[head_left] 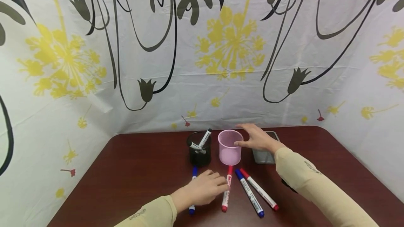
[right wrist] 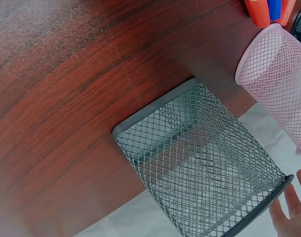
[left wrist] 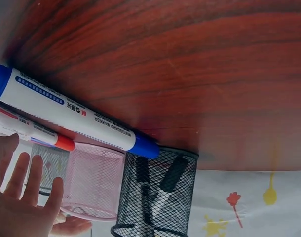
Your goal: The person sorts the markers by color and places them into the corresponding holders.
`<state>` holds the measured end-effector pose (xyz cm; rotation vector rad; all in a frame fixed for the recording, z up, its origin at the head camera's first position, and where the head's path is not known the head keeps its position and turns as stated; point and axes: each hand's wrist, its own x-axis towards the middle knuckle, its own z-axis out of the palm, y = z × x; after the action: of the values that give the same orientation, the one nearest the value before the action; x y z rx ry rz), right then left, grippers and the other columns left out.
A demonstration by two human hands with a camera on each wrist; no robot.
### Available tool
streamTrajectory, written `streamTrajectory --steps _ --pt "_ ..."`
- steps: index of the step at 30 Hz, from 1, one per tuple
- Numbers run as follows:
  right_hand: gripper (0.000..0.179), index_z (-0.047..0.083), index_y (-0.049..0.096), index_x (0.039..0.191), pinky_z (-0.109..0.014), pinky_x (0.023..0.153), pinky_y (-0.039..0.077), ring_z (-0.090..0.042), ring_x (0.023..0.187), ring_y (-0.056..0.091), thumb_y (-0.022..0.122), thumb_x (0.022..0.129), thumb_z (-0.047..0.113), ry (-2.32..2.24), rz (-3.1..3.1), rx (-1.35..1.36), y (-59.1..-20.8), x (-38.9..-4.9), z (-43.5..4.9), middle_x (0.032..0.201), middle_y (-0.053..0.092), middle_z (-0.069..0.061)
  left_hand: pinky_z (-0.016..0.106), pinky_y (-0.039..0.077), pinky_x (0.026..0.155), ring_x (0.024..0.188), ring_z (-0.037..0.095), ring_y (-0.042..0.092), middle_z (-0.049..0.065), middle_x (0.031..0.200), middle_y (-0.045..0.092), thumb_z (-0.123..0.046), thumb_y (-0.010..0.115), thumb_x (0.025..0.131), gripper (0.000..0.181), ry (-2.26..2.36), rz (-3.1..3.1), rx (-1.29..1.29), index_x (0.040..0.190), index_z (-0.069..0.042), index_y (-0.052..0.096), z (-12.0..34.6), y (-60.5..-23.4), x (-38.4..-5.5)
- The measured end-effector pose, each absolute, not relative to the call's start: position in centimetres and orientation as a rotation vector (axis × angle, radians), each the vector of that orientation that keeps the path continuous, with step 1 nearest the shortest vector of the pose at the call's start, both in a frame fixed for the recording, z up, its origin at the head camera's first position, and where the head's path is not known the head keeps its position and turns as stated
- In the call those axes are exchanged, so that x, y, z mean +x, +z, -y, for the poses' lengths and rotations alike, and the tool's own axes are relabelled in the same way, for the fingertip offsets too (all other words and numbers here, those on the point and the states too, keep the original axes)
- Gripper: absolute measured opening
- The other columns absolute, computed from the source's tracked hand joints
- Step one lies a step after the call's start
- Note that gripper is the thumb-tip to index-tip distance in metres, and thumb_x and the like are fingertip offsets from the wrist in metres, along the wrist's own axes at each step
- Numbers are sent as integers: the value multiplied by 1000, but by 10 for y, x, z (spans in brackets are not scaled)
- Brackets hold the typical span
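My left hand (head_left: 205,188) hovers low over the table with loosely bent fingers and nothing gripped. Its fingertips come near a red whiteboard marker (head_left: 225,200), while a blue whiteboard marker (left wrist: 76,108) lies partly hidden under the hand. Beside the rim of a pink mesh pen cup (head_left: 229,154), my right hand (head_left: 257,138) spreads its thumb and fingers. Whether it touches that rim I cannot tell. A second blue marker (head_left: 250,193) and a second red marker (head_left: 262,192) lie between the two arms.
Left of the pink cup stands a black mesh pen cup (head_left: 200,158) with black-capped markers in it. A dark grey rectangular mesh holder (right wrist: 200,163) stands behind the right hand. A patterned cloth (head_left: 195,108) hangs along the back of the brown table (head_left: 139,171).
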<state>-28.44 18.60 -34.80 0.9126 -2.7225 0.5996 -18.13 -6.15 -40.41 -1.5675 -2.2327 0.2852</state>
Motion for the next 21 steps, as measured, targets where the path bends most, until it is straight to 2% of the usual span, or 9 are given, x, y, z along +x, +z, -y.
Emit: streamTrajectory --steps 5,12,21 --pt "71 5 49 122 -50 90 31 -33 112 40 64 72 52 605 2751 911 -348 -286 -184 119 50 -15 23 38 71 87 8 48 -9 102 51 -20 65 76 32 323 2226 -1583 107 -28 57 58 -408 -180" --pt "67 4 50 120 -50 87 34 -33 110 41 65 73 49 608 2785 913 -350 -288 -183 116 52 -14 24 38 72 91 8 48 -10 110 50 -20 66 75 37 360 2265 -1626 110 -30 57 55 -414 -178" --pt "71 5 49 122 -50 86 34 -32 111 41 64 72 53 640 2818 906 -350 -287 -184 115 53 -11 23 38 73 93 6 47 -11 114 50 -21 67 75 34 366 2290 -1635 107 -29 59 53 -419 -175"
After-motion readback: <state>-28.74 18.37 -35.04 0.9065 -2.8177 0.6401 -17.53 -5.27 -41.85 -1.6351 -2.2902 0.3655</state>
